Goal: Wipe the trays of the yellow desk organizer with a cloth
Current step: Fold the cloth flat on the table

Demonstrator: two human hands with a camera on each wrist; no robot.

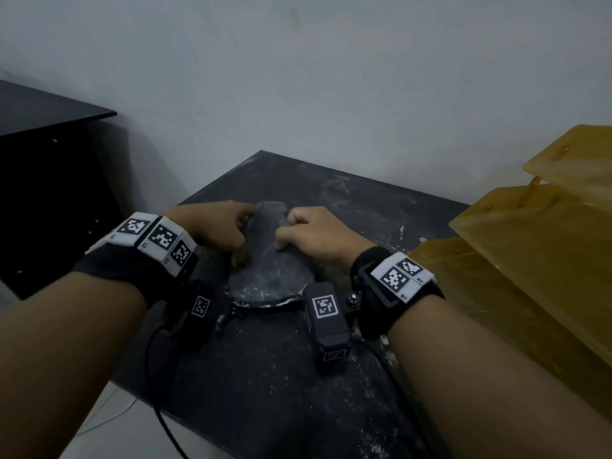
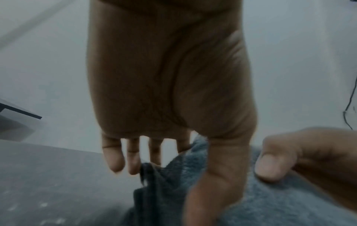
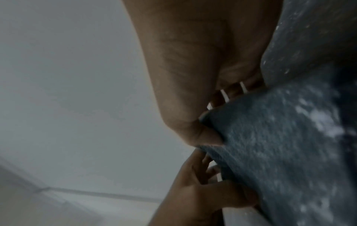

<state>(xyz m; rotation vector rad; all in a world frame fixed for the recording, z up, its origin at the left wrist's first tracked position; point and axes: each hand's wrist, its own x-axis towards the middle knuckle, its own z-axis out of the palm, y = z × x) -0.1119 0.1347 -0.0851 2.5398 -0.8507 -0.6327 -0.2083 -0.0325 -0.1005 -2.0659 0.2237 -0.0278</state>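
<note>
The fingers (image 1: 285, 236) of the right hand (image 1: 313, 235) are curled and clamped on the right side of a gray terry cloth (image 1: 269, 256), while the left hand (image 1: 215, 231) is closed on the opposite side, its thumb laid along the fabric and its index finger tucked behind a fold; in the left wrist view the other left fingers (image 2: 114, 157) are seen extended and slightly apart, clear of the cloth. The cloth is bunched between the two grips and draped down toward the wrists onto a dark tabletop (image 1: 364, 207), and white dust is carried on its surface and on the table around it. The yellow desk organizer (image 1: 536, 260), with its stepped trays, is found well to the right of the fingers, apart from the cloth and untouched. It is judged that the cloth is being gathered or refolded and that no tray has yet been wiped. Several risks can be named from here. If a dusty face is left outward, the white powder could be smeared onto the trays rather than lifted. If the bundle is left loose, its hanging edge could be caught on a tray corner. If the organizer is pushed hard without being steadied, it could be shifted toward the table edge.
</note>
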